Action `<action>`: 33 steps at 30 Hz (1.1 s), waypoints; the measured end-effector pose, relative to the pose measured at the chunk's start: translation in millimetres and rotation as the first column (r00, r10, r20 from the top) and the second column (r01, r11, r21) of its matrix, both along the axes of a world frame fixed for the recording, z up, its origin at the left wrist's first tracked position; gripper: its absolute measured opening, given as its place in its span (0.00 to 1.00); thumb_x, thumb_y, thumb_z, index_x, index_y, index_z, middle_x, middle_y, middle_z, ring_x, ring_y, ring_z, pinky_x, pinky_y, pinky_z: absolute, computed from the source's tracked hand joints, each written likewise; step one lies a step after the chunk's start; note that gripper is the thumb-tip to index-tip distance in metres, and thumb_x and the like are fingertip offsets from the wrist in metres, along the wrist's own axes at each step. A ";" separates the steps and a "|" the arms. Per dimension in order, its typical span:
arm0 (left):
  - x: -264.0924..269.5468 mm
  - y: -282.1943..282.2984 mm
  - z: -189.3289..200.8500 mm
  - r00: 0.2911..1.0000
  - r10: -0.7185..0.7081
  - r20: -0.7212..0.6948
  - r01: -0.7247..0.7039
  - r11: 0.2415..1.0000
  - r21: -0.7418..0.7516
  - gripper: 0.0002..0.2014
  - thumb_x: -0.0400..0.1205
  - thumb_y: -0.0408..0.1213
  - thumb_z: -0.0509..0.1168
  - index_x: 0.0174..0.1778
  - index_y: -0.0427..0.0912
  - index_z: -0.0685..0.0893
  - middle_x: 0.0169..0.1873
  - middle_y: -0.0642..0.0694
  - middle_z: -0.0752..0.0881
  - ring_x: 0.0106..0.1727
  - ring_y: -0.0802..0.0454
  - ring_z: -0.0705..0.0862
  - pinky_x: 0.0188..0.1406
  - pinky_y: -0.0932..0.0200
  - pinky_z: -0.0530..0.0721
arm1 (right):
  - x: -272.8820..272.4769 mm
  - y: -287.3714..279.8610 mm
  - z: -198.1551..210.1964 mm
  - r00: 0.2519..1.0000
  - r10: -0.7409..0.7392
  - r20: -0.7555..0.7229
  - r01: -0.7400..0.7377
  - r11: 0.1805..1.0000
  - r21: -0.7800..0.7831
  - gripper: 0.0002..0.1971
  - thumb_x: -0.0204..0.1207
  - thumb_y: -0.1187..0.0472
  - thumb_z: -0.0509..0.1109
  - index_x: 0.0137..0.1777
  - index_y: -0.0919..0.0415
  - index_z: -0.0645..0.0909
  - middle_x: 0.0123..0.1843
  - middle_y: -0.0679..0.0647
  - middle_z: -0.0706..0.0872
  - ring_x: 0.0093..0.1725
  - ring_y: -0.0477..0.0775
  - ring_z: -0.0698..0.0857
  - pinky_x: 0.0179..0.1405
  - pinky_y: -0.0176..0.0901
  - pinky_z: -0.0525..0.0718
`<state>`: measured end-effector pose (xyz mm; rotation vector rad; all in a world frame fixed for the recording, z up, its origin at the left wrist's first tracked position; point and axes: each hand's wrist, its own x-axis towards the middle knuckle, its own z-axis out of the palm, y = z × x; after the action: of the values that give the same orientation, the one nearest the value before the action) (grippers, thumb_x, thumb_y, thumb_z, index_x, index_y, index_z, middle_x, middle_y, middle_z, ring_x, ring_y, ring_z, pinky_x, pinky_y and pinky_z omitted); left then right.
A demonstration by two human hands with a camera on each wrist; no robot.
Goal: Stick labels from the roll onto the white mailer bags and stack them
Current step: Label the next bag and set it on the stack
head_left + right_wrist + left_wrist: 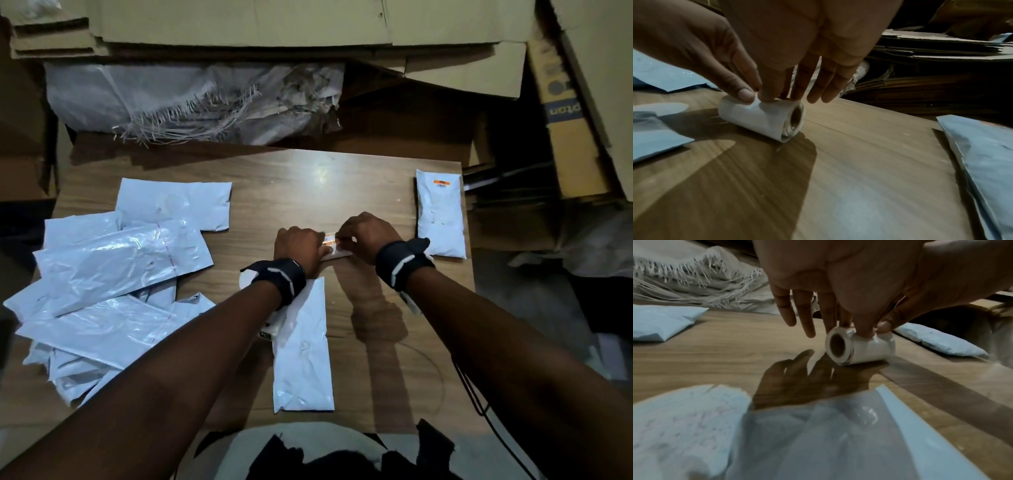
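Both hands meet over the small white paper label roll (pixel 860 347) lying on its side mid-desk, its long axis running left to right. Left hand (pixel 299 247) pinches its top with thumb and forefinger, other fingers straight; right hand (pixel 368 236) pinches the loose label edge (pixel 756 101). One white plastic mailer bag (pixel 303 346) lies lengthwise beneath the left forearm on the wooden desk (pixel 376 359).

Both forearms reach toward twelve o'clock, each with a dark wrist strap, and the hands meet knuckle to knuckle. The left hand (pixel 298 247) pinches with thumb and forefinger, its other fingers straight and pointing down. The right hand (pixel 367 235), at its three o'clock, pinches likewise, remaining fingers extended.
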<state>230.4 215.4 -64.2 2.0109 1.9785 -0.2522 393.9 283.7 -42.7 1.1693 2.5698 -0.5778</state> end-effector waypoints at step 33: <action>-2.7 -11.9 -13.7 0.971 -0.220 -0.098 0.228 0.970 0.084 0.21 0.88 0.54 0.52 0.74 0.49 0.71 0.65 0.50 0.83 0.54 0.40 0.87 0.56 0.50 0.70 | -3.7 -5.4 0.4 0.995 0.094 0.039 -0.096 0.994 0.051 0.13 0.81 0.52 0.61 0.54 0.52 0.87 0.55 0.50 0.86 0.53 0.61 0.85 0.42 0.49 0.82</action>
<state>227.7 203.5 -77.9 2.3249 1.8438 -0.3084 390.3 278.3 -42.3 1.0560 2.6075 -0.4660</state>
